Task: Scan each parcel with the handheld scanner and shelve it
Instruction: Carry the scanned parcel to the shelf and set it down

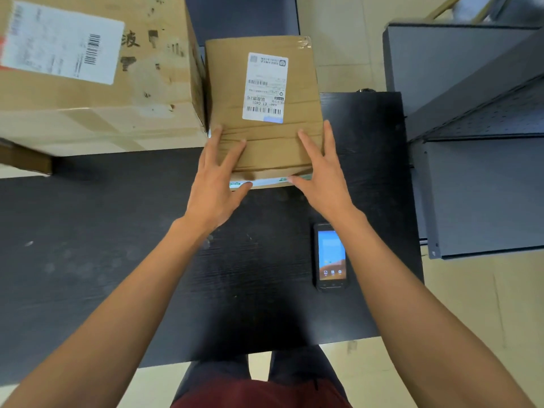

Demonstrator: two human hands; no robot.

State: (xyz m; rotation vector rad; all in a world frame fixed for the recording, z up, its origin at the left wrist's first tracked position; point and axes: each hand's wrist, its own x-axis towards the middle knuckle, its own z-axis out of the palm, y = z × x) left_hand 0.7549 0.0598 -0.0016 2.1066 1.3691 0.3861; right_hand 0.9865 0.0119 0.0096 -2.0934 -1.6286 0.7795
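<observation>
A small brown cardboard parcel point(229, 92) with a white shipping label lies on the black table point(117, 245) in front of me. My left hand point(216, 178) rests on its near left corner, fingers straight on top and thumb at the front edge. My right hand point(319, 169) lies on the near right corner the same way. The handheld scanner point(331, 256), a black phone-like device with a lit screen, lies flat on the table under my right forearm, touched by neither hand.
A large cardboard box point(94, 69) with its own label stands on the table to the left, touching the small parcel. Grey metal shelving point(477, 142) stands right of the table. Beige floor shows beyond the table edges.
</observation>
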